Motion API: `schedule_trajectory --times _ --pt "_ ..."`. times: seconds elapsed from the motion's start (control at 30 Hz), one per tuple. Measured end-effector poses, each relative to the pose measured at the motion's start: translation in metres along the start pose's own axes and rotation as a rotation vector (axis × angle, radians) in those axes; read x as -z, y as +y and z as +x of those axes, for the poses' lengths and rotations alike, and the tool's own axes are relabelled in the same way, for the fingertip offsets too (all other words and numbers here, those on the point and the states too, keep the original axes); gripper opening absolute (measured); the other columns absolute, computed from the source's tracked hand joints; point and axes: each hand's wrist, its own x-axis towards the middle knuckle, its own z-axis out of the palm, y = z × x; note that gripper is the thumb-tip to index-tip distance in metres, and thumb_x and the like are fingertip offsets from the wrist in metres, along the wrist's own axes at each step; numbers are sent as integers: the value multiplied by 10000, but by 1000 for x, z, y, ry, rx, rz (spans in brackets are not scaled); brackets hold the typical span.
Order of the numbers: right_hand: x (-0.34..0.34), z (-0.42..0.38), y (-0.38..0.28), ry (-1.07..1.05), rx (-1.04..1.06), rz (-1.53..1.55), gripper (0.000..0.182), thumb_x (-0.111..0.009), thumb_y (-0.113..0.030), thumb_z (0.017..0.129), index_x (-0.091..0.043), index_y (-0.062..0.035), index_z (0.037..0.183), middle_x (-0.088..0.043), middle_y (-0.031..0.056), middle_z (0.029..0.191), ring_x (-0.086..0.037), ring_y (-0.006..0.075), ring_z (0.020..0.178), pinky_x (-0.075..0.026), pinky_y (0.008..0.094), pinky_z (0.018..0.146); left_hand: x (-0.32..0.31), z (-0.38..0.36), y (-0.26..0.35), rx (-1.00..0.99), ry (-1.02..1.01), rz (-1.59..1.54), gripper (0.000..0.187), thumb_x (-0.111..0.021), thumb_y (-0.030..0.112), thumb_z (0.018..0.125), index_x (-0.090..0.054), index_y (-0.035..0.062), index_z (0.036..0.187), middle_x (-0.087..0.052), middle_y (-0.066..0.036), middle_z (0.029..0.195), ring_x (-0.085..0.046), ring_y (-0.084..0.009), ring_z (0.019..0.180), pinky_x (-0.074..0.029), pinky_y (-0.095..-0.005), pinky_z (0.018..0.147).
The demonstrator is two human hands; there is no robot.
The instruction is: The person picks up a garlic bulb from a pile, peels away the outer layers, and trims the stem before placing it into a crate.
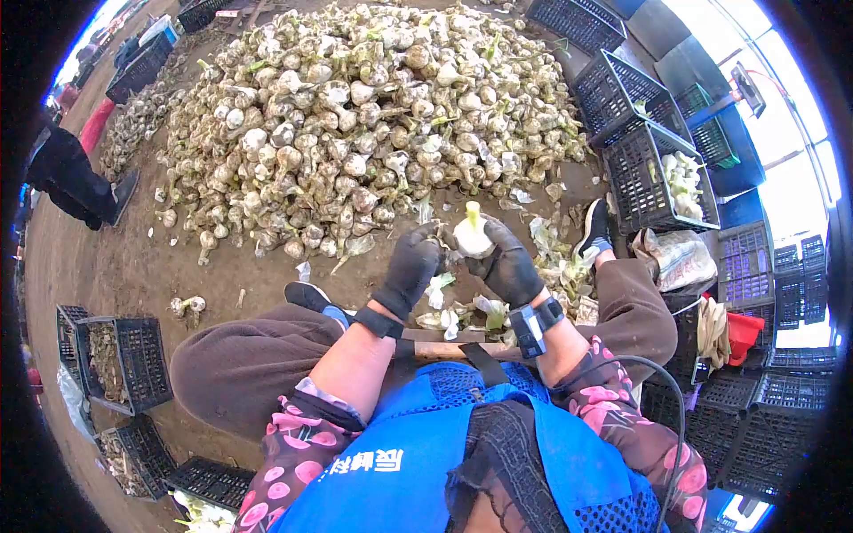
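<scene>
A white garlic bulb [472,238] with a short yellow-green stem stub pointing up is held in front of my knees. My right hand [504,265], in a black glove, has its fingers closed round the bulb's right and lower side. Just to the left, my left hand [411,268], also in a black glove, is closed with its fingertips close to the bulb. Whatever those left fingers pinch is too small to make out. Beneath both hands, peeled garlic skins [450,318] are scattered on the ground. Beyond them rises a large heap of unpeeled garlic [355,133].
At my right stands a black crate [641,178] with clean white bulbs [682,185] in it. More black crates [622,93] line that side, near a sack [675,259]. Crates [124,360] also stand at lower left. Another person's dark-trousered legs [71,173] show at far left.
</scene>
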Motion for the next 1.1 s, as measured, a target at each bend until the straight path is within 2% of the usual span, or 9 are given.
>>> schedule_trajectory --times 0.1,0.17,0.2,0.37,0.57,0.63,0.73,0.83,1.1 --pt "7 -2 -4 -162 -91 221 409 -485 -274 930 -457 -62 1279 -594 100 1156 -609 213 1008 -533 353 814 5 5 -38 -362 177 602 255 -514 147 764 -659 6 920 -656 -203 811 -649 -300 731 -507 -369 677" --pt "-10 -11 -8 -81 7 47 423 -493 -273 925 -452 -52 1284 -593 106 1159 -606 218 1015 -530 357 820 7 3 -52 -14 -124 554 275 -542 173 758 -658 37 966 -640 -240 869 -635 -360 805 -506 -407 711" --pt "-2 -9 -6 -85 -51 178 441 -495 -256 921 -432 -44 1303 -576 119 1187 -604 221 1020 -530 342 808 11 2 -58 40 -278 873 305 -553 241 784 -646 67 1017 -643 -238 879 -640 -349 847 -504 -424 746" --pt "-31 -19 -22 2 105 -329 460 -522 -226 906 -416 -36 1312 -580 96 1154 -604 183 989 -518 301 790 13 -15 -70 165 -371 1052 389 -553 345 825 -604 80 1106 -646 -227 893 -626 -376 865 -490 -466 759" --pt "-10 -12 -5 59 261 -652 631 -701 -103 756 -403 -14 1305 -531 73 1169 -543 161 1044 -463 286 873 14 3 -21 -53 -124 733 559 -631 339 778 -504 24 1223 -619 -260 979 -613 -384 893 -489 -445 767" --pt "0 -4 2 24 333 -703 663 -726 -95 732 -399 -12 1303 -511 105 1209 -521 198 1093 -431 307 926 7 5 -24 -200 -24 612 493 -627 270 812 -507 4 1210 -649 -191 983 -639 -294 864 -496 -363 751" --pt "1 -5 5 106 520 -1209 667 -737 -161 735 -405 -3 1291 -508 179 1232 -520 273 1120 -412 346 960 6 2 7 224 -145 -155 314 -583 246 894 -578 15 1107 -628 -15 934 -543 -75 785 -454 -225 714" --pt "-14 -9 2 129 726 -1574 668 -751 -198 724 -426 -2 1275 -504 194 1240 -510 324 1137 -409 368 967 -2 1 16 154 -26 -59 285 -609 264 886 -615 22 1035 -637 -15 893 -557 -86 786 -457 -244 707" --pt "-25 -13 -1 117 659 -1575 669 -781 -254 694 -477 -27 1244 -552 187 1181 -551 322 1082 -443 368 916 6 2 11 76 -22 -56 284 -649 216 862 -599 18 1060 -642 -19 937 -586 -107 813 -474 -255 736"
